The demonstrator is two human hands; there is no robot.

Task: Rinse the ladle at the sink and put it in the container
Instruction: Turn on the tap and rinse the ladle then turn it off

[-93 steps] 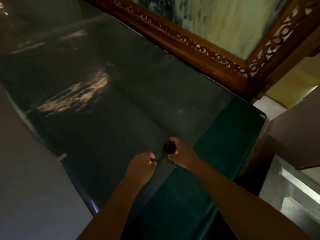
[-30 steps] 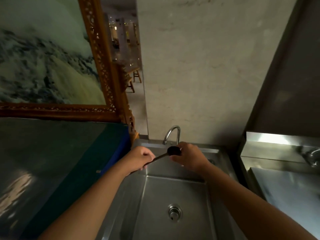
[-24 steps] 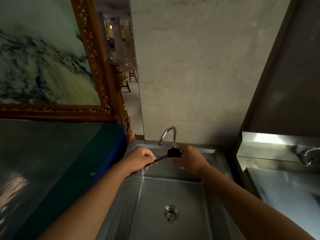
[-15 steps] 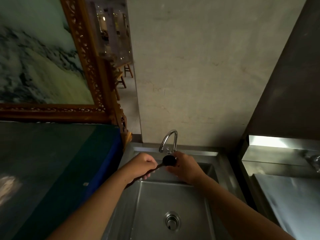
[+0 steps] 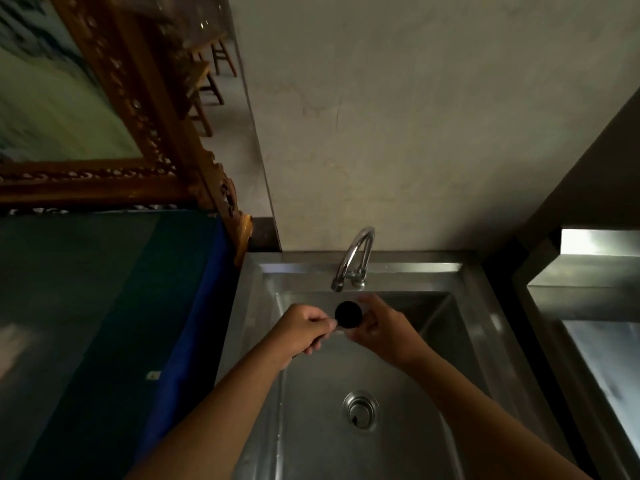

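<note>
You have swung off the dark counter [image 5: 86, 306] and squared up to the steel sink [image 5: 485, 306]; over the last second the ladle [image 5: 348, 314] has slid in toward the faucet [image 5: 356, 258], its black bowl now just below and at 6 o'clock of the spout. No water shows running — so I judge the rinse not yet begun. Your left hand [image 5: 300, 328] has its fingers curled tight around the thin handle; your right hand [image 5: 379, 329] cups the bowl from 3 o'clock, fingers pinching its rim. The drain [image 5: 360, 408] sits open at 6 o'clock, well below. No tap lever is visible, and both hands are busy — one must let go to start the water. At 3 o'clock a second steel basin [image 5: 595, 362] stands apart; the carved frame [image 5: 145, 109] at 10 o'clock is clear of your reach. No container is in view.
</note>
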